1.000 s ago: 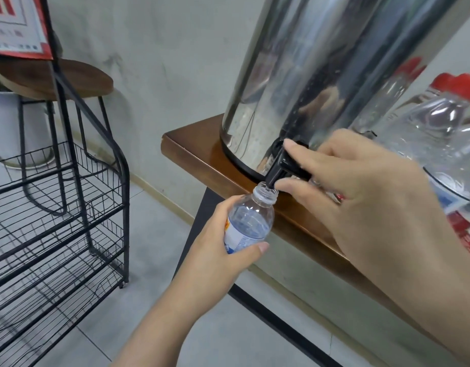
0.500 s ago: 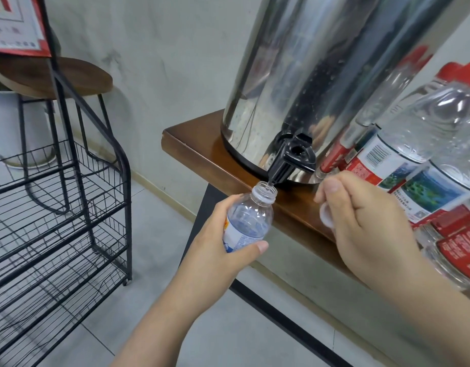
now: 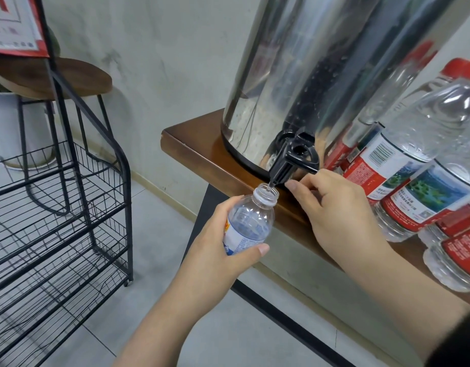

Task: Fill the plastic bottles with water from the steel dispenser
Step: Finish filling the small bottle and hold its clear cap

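Head view: small plastic bottle point(image 3: 251, 223) is gripped by left hand point(image 3: 218, 250), mouth under black tap point(image 3: 290, 161) of steel dispenser point(image 3: 321, 75) on bench point(image 3: 199, 149). Right hand point(image 3: 334, 213), fingers curled, is seen below the tap; whether it holds anything cannot be told. Capped bottles point(image 3: 419, 165) crowd 3 o'clock; wire rack point(image 3: 56, 221) and stool point(image 3: 56, 78) stand at 9 o'clock.

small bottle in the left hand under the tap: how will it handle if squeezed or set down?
The small bottle looks thin, clear plastic, so it probably dents under a firm squeeze from the left hand. It is uncapped, so squeezing or tilting may spill. Narrow and seemingly only partly filled, it is probably light and tips easily.
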`<state>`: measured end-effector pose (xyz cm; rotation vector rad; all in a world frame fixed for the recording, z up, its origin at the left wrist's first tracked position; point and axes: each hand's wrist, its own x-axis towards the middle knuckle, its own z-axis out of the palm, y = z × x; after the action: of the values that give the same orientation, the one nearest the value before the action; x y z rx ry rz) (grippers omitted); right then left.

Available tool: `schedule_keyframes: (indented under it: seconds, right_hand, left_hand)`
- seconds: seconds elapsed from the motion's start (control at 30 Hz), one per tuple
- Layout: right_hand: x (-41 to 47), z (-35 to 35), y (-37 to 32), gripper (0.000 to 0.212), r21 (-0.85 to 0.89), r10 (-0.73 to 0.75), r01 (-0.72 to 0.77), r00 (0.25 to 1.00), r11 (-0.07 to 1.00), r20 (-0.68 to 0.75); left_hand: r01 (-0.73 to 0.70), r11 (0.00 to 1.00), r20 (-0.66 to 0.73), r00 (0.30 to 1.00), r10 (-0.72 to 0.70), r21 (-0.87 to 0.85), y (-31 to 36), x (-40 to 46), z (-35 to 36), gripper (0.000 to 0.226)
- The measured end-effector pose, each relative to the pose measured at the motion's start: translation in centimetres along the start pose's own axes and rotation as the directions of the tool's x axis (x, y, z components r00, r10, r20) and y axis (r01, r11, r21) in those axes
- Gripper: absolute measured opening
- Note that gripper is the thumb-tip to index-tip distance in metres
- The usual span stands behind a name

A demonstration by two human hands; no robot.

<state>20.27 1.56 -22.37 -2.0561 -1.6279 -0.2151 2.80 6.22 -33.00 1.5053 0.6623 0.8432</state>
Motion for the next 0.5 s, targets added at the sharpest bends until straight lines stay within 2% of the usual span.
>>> schedule_keyframes:
  seconds: [0.17, 0.37, 0.5]
  right_hand:
    - [0.09, 0.05, 0.26, 0.03, -0.118, -0.03, 0.034, 0.999, 0.992, 0.042]
    - [-0.17, -0.2, 0.56, 0.034, -0.162, -0.05, 0.06, 0.997, 0.985, 0.066]
    - [-0.42, -0.83, 0.57, 0.042, -0.189, -0.04, 0.065, 0.99, 0.98, 0.136]
  left_hand:
    - [0.009, 1.0, -0.005, 1.0, -0.009, -0.003, 0.14, -0.01, 0.05, 0.066]
    - [0.008, 1.0, -0.009, 1.0, -0.008, 0.007, 0.25, -0.04, 0.06, 0.066]
    - [0.009, 1.0, -0.013, 1.0, -0.009, 0.014, 0.19, 0.0, 0.06, 0.066]
